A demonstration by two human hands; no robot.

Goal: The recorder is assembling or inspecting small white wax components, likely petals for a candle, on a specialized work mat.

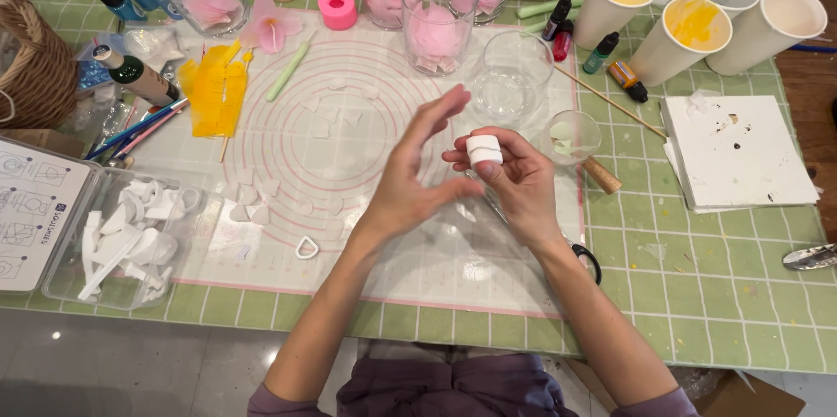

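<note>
My right hand (519, 186) holds a small white cylinder-shaped piece (484, 149) between thumb and fingertips, above a clear silicone mat (288, 234) with pink ring markings. My left hand (410, 177) is beside it with fingers stretched and spread, its thumb touching the right hand's fingers below the white piece. It holds nothing that I can see. Small white cut-out pieces (248, 208) lie scattered on the mat, and a white teardrop cutter (307, 248) sits near the left forearm.
Glass jars with pink pieces (436, 25) stand at the back, an empty glass (514, 77) nearer. Paper cups with yellow and white wax (693, 29) sit back right, a white board (737, 151) right. A clear tray of white cutters (131, 238) is left. Black scissors handle (588, 258) lies under my right wrist.
</note>
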